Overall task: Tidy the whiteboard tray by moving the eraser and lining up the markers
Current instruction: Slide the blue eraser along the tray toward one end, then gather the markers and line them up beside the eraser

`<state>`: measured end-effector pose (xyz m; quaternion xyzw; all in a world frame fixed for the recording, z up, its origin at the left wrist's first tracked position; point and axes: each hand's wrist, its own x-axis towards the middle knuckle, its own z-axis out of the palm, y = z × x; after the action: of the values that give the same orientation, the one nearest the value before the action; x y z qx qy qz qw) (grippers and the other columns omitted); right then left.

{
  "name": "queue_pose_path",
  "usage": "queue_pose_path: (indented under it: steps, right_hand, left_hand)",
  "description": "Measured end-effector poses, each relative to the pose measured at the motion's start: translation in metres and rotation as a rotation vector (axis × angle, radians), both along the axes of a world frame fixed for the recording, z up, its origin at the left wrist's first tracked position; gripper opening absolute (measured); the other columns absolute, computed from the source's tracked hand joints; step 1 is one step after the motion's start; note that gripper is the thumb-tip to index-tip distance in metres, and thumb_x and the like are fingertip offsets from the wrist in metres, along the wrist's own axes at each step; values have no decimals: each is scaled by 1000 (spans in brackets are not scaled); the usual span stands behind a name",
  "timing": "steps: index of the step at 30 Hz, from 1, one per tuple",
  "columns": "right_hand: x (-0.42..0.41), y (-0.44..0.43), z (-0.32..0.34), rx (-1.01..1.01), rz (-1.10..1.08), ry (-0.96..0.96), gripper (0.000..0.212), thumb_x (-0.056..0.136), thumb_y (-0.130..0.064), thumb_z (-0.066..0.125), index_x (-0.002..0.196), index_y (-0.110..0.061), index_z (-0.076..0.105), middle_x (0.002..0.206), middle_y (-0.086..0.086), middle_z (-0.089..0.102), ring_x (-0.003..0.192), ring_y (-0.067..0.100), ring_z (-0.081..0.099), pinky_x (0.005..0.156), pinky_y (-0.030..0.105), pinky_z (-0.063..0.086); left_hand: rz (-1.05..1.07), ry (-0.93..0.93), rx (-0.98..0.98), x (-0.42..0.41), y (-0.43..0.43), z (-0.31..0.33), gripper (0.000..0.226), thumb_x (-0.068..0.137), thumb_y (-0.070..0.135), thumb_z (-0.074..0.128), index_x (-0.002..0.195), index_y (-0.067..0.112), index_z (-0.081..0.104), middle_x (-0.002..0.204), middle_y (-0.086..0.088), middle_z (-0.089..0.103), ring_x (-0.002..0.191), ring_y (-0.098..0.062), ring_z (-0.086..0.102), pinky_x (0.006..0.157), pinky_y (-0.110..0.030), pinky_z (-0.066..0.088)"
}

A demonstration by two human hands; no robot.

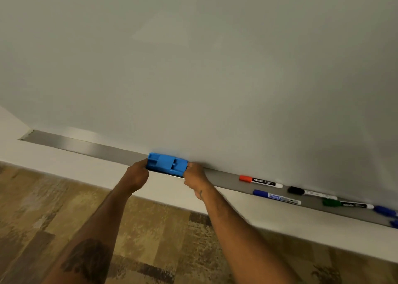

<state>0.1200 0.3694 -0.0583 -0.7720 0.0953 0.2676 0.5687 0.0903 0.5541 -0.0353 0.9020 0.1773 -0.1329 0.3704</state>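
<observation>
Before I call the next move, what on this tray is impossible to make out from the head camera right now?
- Fingertips of left hand and right hand: hidden behind the blue eraser ends.
- Eraser's pad side: faces down onto the tray.
- Two blue markers at far right: cut off by the frame edge.
- Green marker label: too small and blurred.
- Tray's right end: beyond the frame.

Both hands, left [137,175] and right [195,176], gripping blue eraser [167,164] ends on grey tray [86,146], markers [276,196] rightward
</observation>
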Motion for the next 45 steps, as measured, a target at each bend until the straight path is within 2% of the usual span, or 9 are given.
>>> queue_pose_path:
  steps: [6, 11, 16, 20, 25, 28, 31, 41, 45]
  right_hand:
    - [-8, -7, 6, 19, 6, 0, 37, 89, 3, 38, 119, -1, 58, 120, 21, 63, 94, 23, 55, 77, 31, 44]
    - [-30, -70, 21, 43, -26, -49, 46, 91, -3, 45, 136, -11, 48, 139, 6, 53, 124, 23, 52, 107, 38, 44]
    - [-68, -196, 26, -249, -102, -317, 27, 94, -3, 50, 116, -9, 66, 118, 9, 67, 108, 20, 62, 92, 23, 46]
    - [-89, -299, 24, -572, -111, -479, 24, 94, -4, 53, 113, -9, 67, 111, 9, 68, 99, 19, 63, 86, 20, 48]
    - [-90, -374, 13, -865, 78, -619, 35, 88, 7, 56, 121, -1, 62, 125, 17, 63, 118, 30, 58, 102, 37, 49]
    - [-82, -386, 10, -912, 228, -841, 33, 66, 17, 74, 96, 3, 72, 102, 22, 73, 94, 35, 71, 78, 42, 62]
    - [-72, -384, 14, -985, 380, -917, 31, 59, 10, 81, 86, -2, 73, 86, 14, 73, 71, 29, 71, 58, 34, 61]
    - [-64, -390, 1, -1185, 418, -975, 20, 59, -9, 87, 75, -13, 74, 73, 4, 71, 68, 21, 68, 55, 28, 56]
    - [-68, -411, -4, -1186, 305, -1102, 15, 85, -9, 57, 86, -9, 72, 79, 7, 71, 72, 24, 66, 61, 33, 55]
  left_hand:
    - [-90, 111, 114, 0, -5, -12, 61, 89, -3, 42, 146, 8, 24, 130, -29, 50, 109, -39, 53, 87, -41, 41]
    - [36, -60, 173, -9, -40, -11, 62, 88, 0, 56, 143, -3, 28, 151, -28, 25, 136, -44, 29, 110, -54, 28]
    - [-79, -385, 227, -42, -130, -6, 51, 85, 16, 69, 131, 1, 51, 142, -24, 43, 128, -44, 41, 103, -58, 39]
    - [-422, -494, 261, -53, -224, -9, 40, 86, 36, 66, 119, 13, 61, 127, -12, 57, 118, -30, 52, 98, -42, 44]
    - [-609, -306, 408, -44, -316, -28, 73, 88, 65, 45, 143, 18, 35, 154, -11, 27, 143, -30, 21, 115, -47, 23]
    - [-621, -206, 468, -37, -338, -39, 85, 86, 72, 35, 150, 19, 18, 160, -11, 13, 148, -30, 4, 118, -51, 9]
    - [-616, -211, 532, -31, -350, -45, 85, 85, 75, 33, 148, 19, 23, 154, -11, 24, 144, -30, 13, 117, -55, 9]
    - [-694, -275, 543, -26, -368, -59, 58, 95, 54, 40, 143, 22, 35, 136, -7, 42, 128, -28, 37, 113, -48, 21]
    - [-743, -336, 529, -22, -372, -61, 39, 96, 40, 46, 131, 23, 49, 120, -5, 52, 110, -26, 49, 101, -42, 35]
